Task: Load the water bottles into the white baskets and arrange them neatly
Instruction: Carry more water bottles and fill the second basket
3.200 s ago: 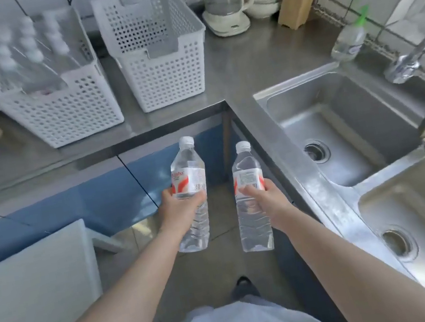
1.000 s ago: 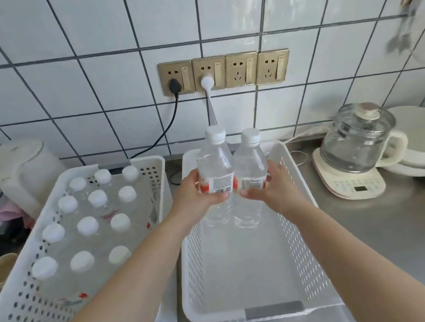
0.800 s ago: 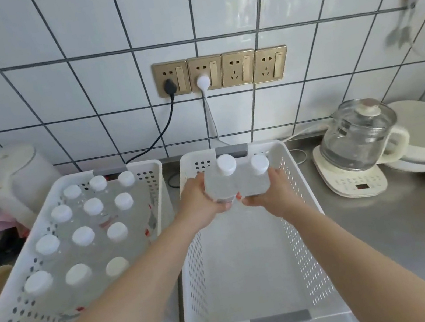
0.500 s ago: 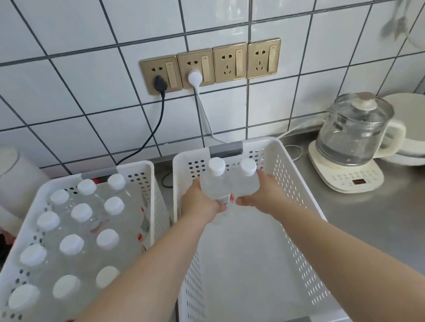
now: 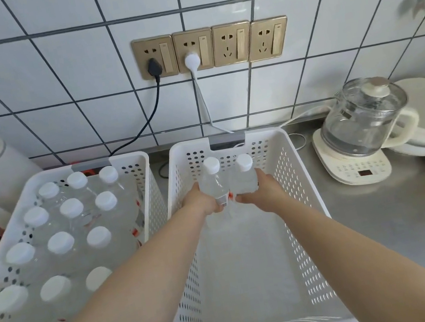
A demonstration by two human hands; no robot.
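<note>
- The left basket (image 5: 148,172) is packed: twelve white caps show in tidy rows of three, though the person's left forearm covers part of the near right corner, so that spot cannot be fully checked.
- The right basket (image 5: 304,173) is the one in play now, and its floor shows bare white from the near wall up to the hands.
- The left hand (image 5: 202,201) has its fingers wrapped round the left bottle (image 5: 211,182), gripping it at the label.
- The right hand (image 5: 261,192) is curled round the right bottle (image 5: 245,177) in the same way, a firm hold at mid-body.
- Both bottles stand upright, touching side by side, caps up, down inside the right basket near its far wall and a little left of centre.
- Whether their bases are already on the basket floor cannot be told; the hands and the clear plastic hide it.
- So the score reads: one basket looks done, the second is just getting its first pair.
- Left to do, by the look of it: let go of these two against the far wall, then fill row after row toward the near edge to match the neighbour.
- On the steel counter (image 5: 385,215) to the right sits a glass kettle (image 5: 363,120), well out of the way.
</note>
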